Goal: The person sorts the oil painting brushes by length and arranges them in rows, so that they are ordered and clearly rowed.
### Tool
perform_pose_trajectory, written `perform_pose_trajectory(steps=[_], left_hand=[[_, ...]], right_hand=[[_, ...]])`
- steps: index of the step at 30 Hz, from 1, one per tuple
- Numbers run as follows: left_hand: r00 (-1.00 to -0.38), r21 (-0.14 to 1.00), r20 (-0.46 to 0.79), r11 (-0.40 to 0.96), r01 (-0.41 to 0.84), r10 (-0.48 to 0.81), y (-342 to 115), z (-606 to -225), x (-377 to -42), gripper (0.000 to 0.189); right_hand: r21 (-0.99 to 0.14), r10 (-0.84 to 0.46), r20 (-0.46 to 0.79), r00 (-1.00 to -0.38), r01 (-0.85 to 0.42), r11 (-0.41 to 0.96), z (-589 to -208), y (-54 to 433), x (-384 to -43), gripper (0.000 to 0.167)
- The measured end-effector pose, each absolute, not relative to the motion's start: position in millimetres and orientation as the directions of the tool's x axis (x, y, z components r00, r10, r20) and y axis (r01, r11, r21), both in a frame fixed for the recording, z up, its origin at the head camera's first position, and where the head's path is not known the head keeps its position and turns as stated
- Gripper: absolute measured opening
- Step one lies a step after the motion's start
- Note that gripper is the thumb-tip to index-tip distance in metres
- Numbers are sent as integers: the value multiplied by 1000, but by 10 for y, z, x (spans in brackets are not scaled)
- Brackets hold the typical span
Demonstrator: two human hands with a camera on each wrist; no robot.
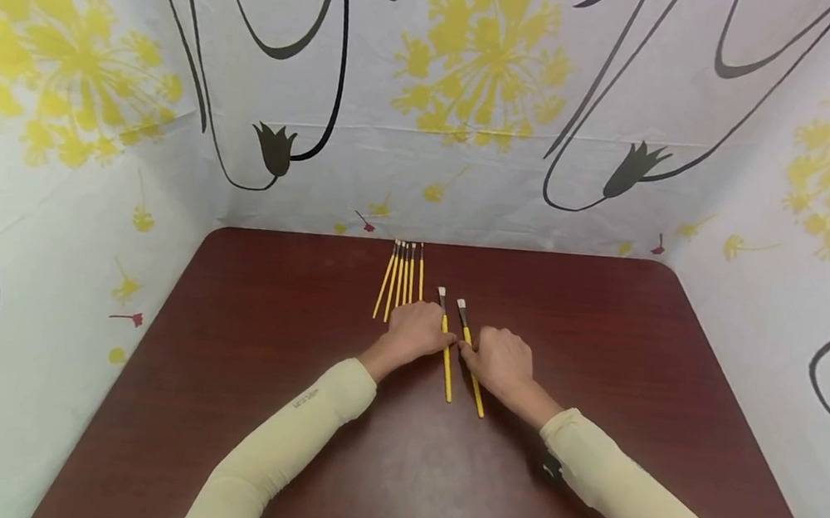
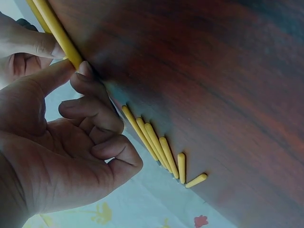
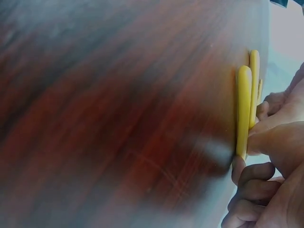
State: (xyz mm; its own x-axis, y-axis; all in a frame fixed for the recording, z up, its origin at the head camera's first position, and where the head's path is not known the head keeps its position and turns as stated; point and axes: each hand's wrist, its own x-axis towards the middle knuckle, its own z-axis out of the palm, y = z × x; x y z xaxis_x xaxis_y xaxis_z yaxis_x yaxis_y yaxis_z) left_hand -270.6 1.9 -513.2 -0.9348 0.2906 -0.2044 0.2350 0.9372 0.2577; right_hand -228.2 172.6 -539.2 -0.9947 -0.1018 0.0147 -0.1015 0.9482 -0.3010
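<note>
Two paintbrushes with yellow handles and pale bristles lie on the dark red-brown table, bristles pointing away from me. My left hand (image 1: 414, 330) pinches the left paintbrush (image 1: 447, 375) between thumb and forefinger, its other fingers curled loosely in the left wrist view. With thumb and forefinger, my right hand (image 1: 506, 361) pinches the right paintbrush (image 1: 478, 394); the right wrist view shows that handle (image 3: 243, 104) close to the tabletop. Both thumbs nearly meet between the brushes. Beyond my left hand, several thinner paintbrushes (image 1: 386, 285) lie side by side, some partly hidden by it.
The table (image 1: 291, 297) has rounded far corners. Patterned white sheeting (image 1: 364, 162) with yellow and grey flowers stands along its back and both sides. The thinner brushes' bristles lie near the far table edge.
</note>
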Motion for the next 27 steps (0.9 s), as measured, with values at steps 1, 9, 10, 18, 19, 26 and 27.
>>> perform_pose_trajectory(steps=[1, 9, 10, 18, 19, 26, 27], left_hand=[[-936, 259, -198, 936, 237, 292, 16, -5132, -2708, 59], [-935, 261, -204, 936, 236, 292, 15, -5160, -2702, 54], [-936, 260, -205, 937, 232, 288, 12, -5159, -2699, 53], [-937, 293, -194, 928, 229, 292, -22, -5127, -2674, 54], [-935, 300, -193, 926, 231, 296, -27, -5120, -2669, 54], [-933, 354, -206, 911, 210, 295, -89, -5071, -2610, 56], [-932, 368, -208, 906, 207, 297, -102, -5067, -2602, 56]], right_hand=[[-307, -103, 14, -995, -103, 946, -5392, 1726, -2286, 52], [-352, -132, -42, -990, -109, 929, -5389, 1771, -2321, 57], [-358, -136, -51, -989, -109, 927, -5383, 1773, -2328, 57], [-382, -161, -50, -986, -130, 915, -5355, 1782, -2381, 52], [-381, -162, -49, -986, -131, 915, -5351, 1781, -2386, 50], [-422, -183, -48, -982, -147, 895, -5326, 1721, -2391, 49], [-429, -182, -48, -982, -144, 892, -5324, 1707, -2390, 50]])
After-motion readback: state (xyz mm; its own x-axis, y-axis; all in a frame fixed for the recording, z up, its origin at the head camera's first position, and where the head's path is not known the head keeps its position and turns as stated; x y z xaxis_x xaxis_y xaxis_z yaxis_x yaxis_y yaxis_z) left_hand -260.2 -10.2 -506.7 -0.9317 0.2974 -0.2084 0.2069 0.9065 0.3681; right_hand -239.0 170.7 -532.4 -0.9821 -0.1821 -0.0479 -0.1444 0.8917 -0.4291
